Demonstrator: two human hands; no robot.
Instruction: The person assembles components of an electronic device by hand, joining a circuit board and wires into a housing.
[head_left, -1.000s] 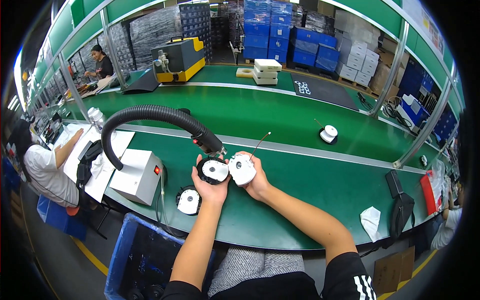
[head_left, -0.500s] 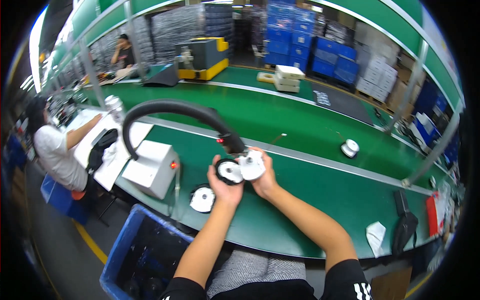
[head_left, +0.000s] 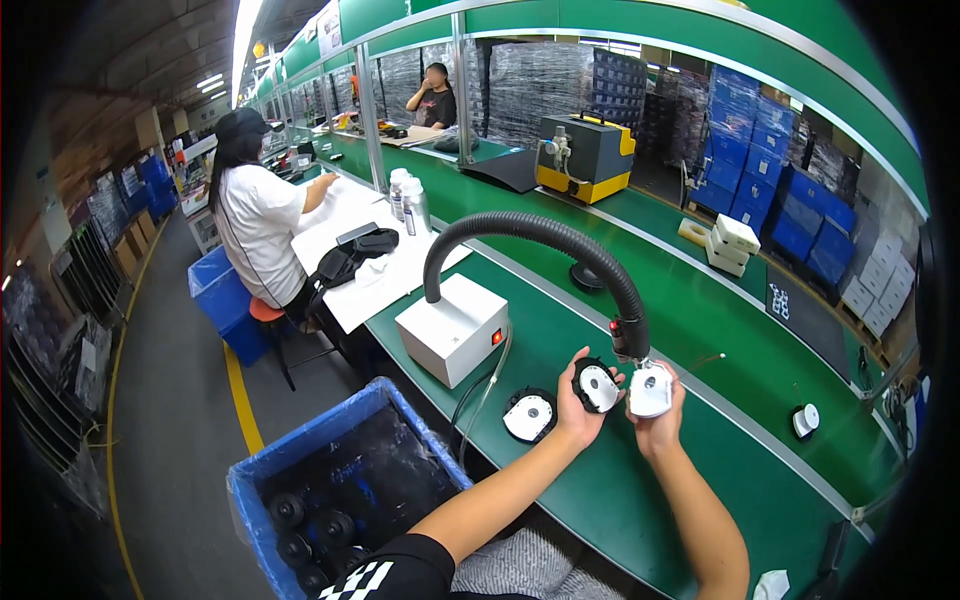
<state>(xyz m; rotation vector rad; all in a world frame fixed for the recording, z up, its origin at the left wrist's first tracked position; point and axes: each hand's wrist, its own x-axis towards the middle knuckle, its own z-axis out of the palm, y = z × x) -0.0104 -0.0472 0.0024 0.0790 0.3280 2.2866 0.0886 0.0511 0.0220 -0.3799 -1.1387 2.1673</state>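
Observation:
In my left hand (head_left: 577,422) lies a round part with a white face and a black toothed rim (head_left: 597,386), the fingers curled round its edge. Just to its right, my right hand (head_left: 660,430) grips a white housing (head_left: 651,391) with a dark hole in its face. The metal end of a black ribbed flexible hose (head_left: 545,228) comes down right above this housing; whether they touch I cannot tell. A second black-rimmed white disc (head_left: 530,415) rests on the green bench (head_left: 560,480) left of my hands. From a white box (head_left: 452,328) with a lit red switch rises the hose.
Below left stands a blue bin (head_left: 240,500) with several black round parts inside. On the green conveyor (head_left: 690,300) sit a black round part (head_left: 586,277) and a white part (head_left: 805,421). A co-worker in a white shirt (head_left: 262,215) sits on the left; another person is farther back.
The view has swung left, so the bin, the seated co-worker and the aisle show more fully. Both hands keep hold of their parts beside the hose end.

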